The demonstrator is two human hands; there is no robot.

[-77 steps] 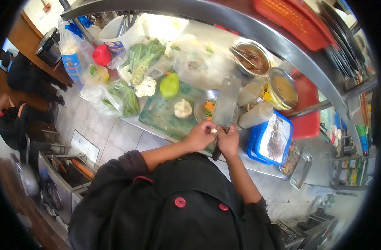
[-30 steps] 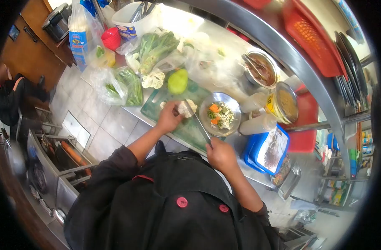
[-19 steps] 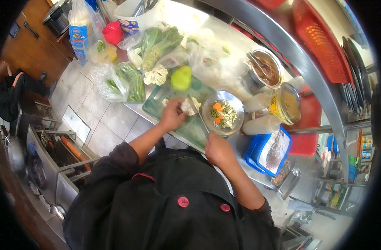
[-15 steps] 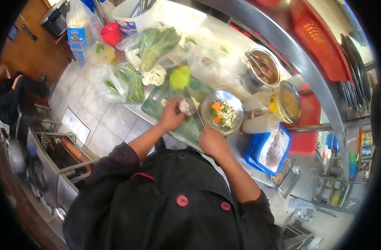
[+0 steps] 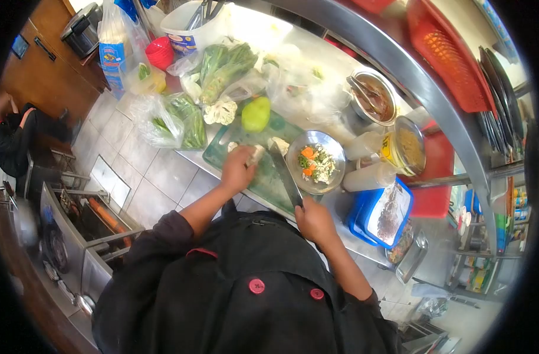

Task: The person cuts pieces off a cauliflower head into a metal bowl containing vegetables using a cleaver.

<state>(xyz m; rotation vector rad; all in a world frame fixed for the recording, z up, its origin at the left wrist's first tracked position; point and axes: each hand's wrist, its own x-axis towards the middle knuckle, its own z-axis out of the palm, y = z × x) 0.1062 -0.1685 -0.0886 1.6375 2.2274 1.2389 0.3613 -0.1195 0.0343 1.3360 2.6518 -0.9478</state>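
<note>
My right hand [image 5: 314,220] is wrapped round the handle of a large knife [image 5: 286,177], whose blade lies over the green cutting board [image 5: 217,154]. At the board's left part, my left hand [image 5: 238,169] grips a pale piece of cauliflower [image 5: 256,154], partly hidden by the fingers. A separate cauliflower piece [image 5: 278,144] sits by the blade's tip. Just above is a green pear-shaped vegetable [image 5: 256,114]. Right of the knife, a metal bowl [image 5: 339,154] holds orange, green and white chopped pieces.
Bagged greens [image 5: 190,121] and more cauliflower [image 5: 220,111] lie at the left. At the right stand squeeze bottles [image 5: 370,177], a yellow-labelled tub [image 5: 408,146], a blue container [image 5: 358,215] and a steel pot [image 5: 372,96]. A metal rail arches overhead. Another person [image 5: 10,141] is at far left.
The cauliflower under the knife is now in two separate parts. My left hand has drawn its piece leftward, away from the blade. Earlier, the knife was held upright and the bowl was partly hidden behind it.
</note>
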